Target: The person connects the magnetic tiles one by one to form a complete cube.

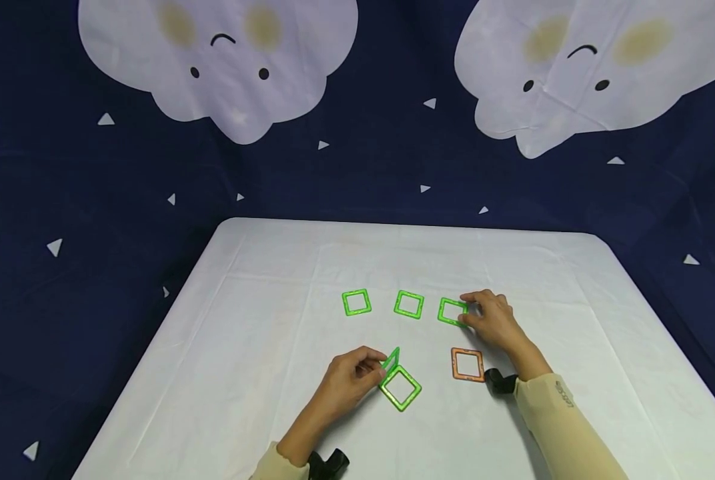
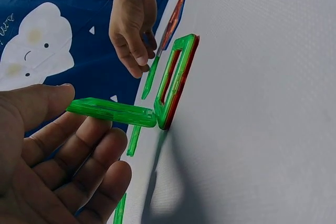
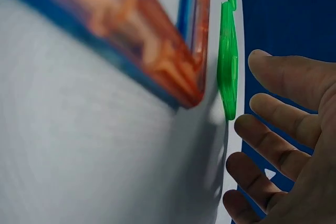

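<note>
One flat green square frame (image 1: 411,399) lies nearest the person on the white tabletop (image 1: 261,293); take it as the clock's centre, with 12 toward the far edge. A red layer shows beneath its green top from the left wrist. At 11 o'clock, against its edge, a raised green frame (image 2: 113,112) stands tilted up, pinched between the thumb and fingers of the left hand (image 1: 348,380). Three more lie flat in a spaced row: the left green frame (image 1: 359,313) at 11 o'clock, the middle green frame (image 1: 407,315) at 12 and the right green frame (image 1: 440,309) at 1. The right hand (image 1: 494,321) is at the right green frame's 3 o'clock side, thumb and fingers spread apart about that edge; whether they touch it I cannot tell. An orange square frame (image 1: 453,363), with blue beneath, lies at 2 o'clock; at its own 4 o'clock the black right wrist camera (image 1: 501,382) comes just beside its edge, leaving little room there. Broad stretches of tabletop run from the frames to the 9 o'clock and 3 o'clock edges, and a shallower band lies between the row and the 12 o'clock edge.
</note>
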Motion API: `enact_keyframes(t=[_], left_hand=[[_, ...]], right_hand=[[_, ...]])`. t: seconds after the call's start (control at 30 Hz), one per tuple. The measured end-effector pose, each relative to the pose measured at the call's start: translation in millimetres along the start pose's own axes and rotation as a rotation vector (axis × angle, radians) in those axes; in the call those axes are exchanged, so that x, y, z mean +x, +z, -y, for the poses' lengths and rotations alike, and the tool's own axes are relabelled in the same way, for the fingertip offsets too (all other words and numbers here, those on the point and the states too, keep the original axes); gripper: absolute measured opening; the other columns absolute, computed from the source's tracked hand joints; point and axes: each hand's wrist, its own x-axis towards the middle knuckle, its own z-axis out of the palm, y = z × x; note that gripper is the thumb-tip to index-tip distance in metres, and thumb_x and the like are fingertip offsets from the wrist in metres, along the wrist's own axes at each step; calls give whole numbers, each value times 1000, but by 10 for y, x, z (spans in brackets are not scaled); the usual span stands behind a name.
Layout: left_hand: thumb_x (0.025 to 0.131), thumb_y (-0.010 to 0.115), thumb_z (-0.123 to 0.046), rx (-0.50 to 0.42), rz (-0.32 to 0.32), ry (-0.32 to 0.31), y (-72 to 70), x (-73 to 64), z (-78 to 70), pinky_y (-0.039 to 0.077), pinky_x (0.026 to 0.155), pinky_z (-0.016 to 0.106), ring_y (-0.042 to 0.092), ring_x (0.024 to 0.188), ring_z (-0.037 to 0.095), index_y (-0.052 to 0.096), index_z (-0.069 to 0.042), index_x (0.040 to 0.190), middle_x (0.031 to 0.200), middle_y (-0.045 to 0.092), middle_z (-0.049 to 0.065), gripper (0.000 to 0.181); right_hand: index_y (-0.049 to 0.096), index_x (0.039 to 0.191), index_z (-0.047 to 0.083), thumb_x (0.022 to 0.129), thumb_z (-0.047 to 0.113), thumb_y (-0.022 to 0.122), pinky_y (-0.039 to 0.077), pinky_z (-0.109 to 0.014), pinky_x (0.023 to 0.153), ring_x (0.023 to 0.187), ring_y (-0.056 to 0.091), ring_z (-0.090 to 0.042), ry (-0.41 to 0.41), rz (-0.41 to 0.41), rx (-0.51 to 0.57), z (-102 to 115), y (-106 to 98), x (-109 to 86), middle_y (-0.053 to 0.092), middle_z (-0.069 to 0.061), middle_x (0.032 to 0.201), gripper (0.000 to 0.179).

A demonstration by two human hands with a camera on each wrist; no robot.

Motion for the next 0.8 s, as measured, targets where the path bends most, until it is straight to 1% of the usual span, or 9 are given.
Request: enact_keyframes(t=[0.17,0.33,0.57,0.8], left_hand=[[88,65,-21,12,0,11,10,-12,11,50,69,19,61,77,7,68,-14,105,88,69,3,19],[88,65,-19,7,2,1,13,-24,11,50,68,19,60,75,4,67,-14,106,88,69,2,19],[88,65,-20,-3,0,-5,25,-45,-2,50,67,19,59,73,4,67,-13,106,87,69,2,20],[87,65,-19,14,-11,-3,38,-63,-14,49,67,19,57,72,3,67,-13,105,86,69,1,19]], right_hand=[[60,122,4,82,18,68,32,-47,86,98,43,-32,4,15,0,-15,1,24,57,-21,119,42],[61,120,3,82,17,68,30,-48,86,98,44,-33,-1,15,3,-25,-3,51,58,-22,118,41],[63,117,3,81,16,67,30,-47,84,96,45,-33,-20,6,-23,-42,-4,63,60,-22,117,39],[65,116,3,80,15,67,31,-49,83,99,46,-37,-37,8,-50,-54,0,89,60,-23,116,38]])
